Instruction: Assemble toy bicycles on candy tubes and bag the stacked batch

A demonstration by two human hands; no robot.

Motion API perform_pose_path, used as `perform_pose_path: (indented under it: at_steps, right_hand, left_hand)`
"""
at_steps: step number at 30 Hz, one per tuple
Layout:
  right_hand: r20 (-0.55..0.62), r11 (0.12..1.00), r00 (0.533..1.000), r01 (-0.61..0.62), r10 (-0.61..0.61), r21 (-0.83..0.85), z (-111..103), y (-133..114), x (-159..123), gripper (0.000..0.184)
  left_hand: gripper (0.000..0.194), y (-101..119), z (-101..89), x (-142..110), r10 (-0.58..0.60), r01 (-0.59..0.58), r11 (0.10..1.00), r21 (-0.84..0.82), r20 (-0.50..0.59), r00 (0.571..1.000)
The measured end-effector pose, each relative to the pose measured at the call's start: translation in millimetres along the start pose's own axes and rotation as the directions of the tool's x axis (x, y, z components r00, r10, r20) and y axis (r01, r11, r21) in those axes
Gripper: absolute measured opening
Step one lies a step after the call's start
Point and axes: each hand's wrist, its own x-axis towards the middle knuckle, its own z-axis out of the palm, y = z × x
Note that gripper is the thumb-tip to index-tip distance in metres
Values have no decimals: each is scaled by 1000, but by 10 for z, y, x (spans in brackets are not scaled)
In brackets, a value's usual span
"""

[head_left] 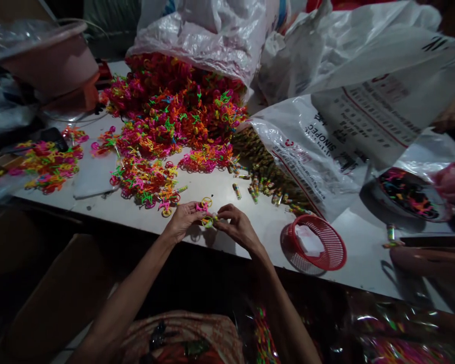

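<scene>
Near the front edge of the table, my left hand (184, 220) pinches a small plastic toy bicycle (203, 207) with a pink frame and yellow wheels. My right hand (238, 226) is closed at the toy's right side, its fingertips on a small labelled tube (215, 217) mostly hidden by them. The tube's end meets the toy; whether the two are joined I cannot tell. Just beyond my hands is a big heap of similar colourful plastic toys (147, 177). Several loose labelled tubes (236, 191) lie to the right of it, beside a larger pile of tubes (263, 162).
A white printed sack (326, 146) covers part of the tubes. Another sack (212, 40) spills the toys. At right stand a red mesh basket (335, 242) with white paper inside and a bowl (440, 212) of coloured pieces. A pink basin (56, 60) is at back left.
</scene>
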Motion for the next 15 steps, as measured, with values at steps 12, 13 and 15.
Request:
perform_pose_path:
  at_steps: [12,13,15]
  right_hand:
    - [75,739,964,-244,254,628,195,-50,76,34]
    - [101,732,965,-251,243,633,197,-37,76,32]
    - [138,719,964,-262,227,643,189,-6,76,29]
  left_hand:
    - [44,-16,-21,-74,-96,104,986,-127,64,993]
    - [44,-14,-24,-79,-97,106,986,-128,74,992]
    - [42,-12,-30,-90,-94,107,985,-134,98,991]
